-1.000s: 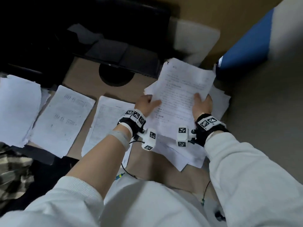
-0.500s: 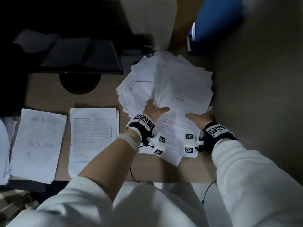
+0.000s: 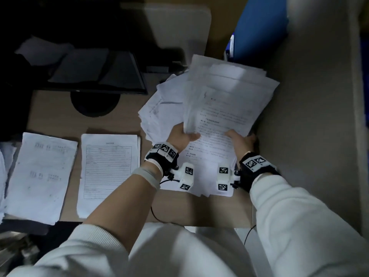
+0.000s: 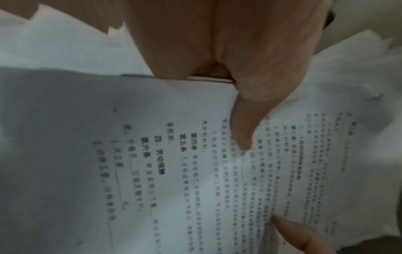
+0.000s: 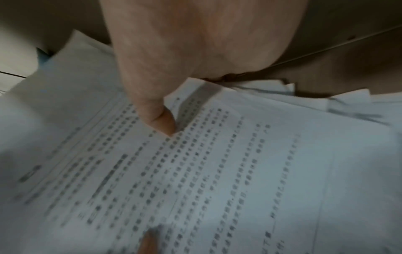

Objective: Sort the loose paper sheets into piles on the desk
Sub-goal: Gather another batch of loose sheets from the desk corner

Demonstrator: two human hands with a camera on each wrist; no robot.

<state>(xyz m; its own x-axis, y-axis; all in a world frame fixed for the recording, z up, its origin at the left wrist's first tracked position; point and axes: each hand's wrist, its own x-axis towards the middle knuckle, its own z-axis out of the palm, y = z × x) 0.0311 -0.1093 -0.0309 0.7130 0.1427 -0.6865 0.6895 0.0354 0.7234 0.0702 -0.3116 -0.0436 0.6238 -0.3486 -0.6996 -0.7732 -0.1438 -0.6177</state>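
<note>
Printed sheet (image 3: pixel 221 120) sits on top of the loose paper heap (image 3: pixel 159 108) at the desk's (image 3: pixel 60 118) right end, its far part raised off the heap. Left hand (image 3: pixel 180 137) pinches the sheet's left edge, thumb (image 4: pixel 241 127) on the printed face, fingers hidden under it. Right hand (image 3: pixel 240 141) holds the right edge, thumb (image 5: pixel 161 120) on top, fingers hidden underneath. Left of the heap: form pile (image 3: pixel 107 172) just beside it, then another pile (image 3: pixel 40 176), both flat on the desk. Monitor base (image 3: pixel 94 104) at far left, blue panel (image 3: pixel 259 31) far right.
</note>
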